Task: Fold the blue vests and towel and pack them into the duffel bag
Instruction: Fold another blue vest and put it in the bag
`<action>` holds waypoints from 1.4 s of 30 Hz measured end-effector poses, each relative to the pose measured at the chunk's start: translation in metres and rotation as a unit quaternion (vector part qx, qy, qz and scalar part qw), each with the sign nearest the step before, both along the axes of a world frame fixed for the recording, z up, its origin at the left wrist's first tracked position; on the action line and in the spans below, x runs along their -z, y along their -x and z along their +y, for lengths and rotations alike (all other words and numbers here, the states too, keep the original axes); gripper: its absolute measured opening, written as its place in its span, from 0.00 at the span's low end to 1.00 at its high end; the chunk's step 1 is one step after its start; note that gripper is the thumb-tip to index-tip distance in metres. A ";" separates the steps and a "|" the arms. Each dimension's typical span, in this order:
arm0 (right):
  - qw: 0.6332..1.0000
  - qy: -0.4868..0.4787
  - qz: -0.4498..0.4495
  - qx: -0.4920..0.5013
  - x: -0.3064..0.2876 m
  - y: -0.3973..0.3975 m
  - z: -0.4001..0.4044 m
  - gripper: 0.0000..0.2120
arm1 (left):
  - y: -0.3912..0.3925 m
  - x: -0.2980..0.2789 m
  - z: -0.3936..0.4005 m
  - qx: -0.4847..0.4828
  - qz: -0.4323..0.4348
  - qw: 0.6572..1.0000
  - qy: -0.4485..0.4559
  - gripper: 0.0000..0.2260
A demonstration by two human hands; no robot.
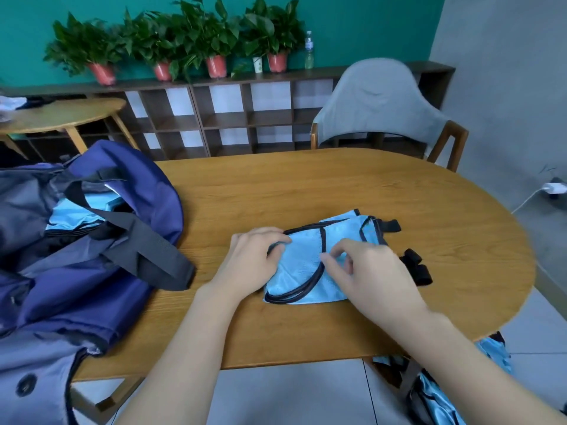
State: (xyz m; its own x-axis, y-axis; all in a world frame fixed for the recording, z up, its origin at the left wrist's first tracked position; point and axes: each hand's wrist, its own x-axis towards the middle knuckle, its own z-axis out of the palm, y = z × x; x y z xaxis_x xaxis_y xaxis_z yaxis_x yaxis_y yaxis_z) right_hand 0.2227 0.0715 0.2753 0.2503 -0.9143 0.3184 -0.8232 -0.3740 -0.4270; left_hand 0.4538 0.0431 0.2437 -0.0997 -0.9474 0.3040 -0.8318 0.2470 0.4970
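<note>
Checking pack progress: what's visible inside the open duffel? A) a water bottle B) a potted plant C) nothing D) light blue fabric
D: light blue fabric shows in the opening of the duffel at the table's left, while both hands, left and right, work another vest on the table.

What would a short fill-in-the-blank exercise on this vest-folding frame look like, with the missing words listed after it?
1. Both hands, left hand and right hand, rest on the light blue vest, which lies on the ____ table.
2. The open duffel bag sits to the ____ of the vest.
3. Inside the bag, folded ____ fabric already shows.
4. Behind the table stands a ____ chair.

Missing words: wooden; left; light blue; grey
</note>
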 end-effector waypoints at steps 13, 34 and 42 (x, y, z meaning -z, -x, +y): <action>0.997 -0.037 -0.024 -0.066 0.020 0.061 -0.004 0.28 | 0.012 -0.003 0.081 0.013 0.072 0.997 0.008 0.04; 0.994 -0.032 -0.011 -0.104 0.020 0.049 0.023 0.18 | 0.033 -0.008 0.068 0.022 0.111 0.991 0.075 0.06; 0.920 -0.126 -0.358 -0.091 -0.011 0.066 0.019 0.04 | 0.050 -0.034 0.068 0.026 0.300 0.950 0.085 0.04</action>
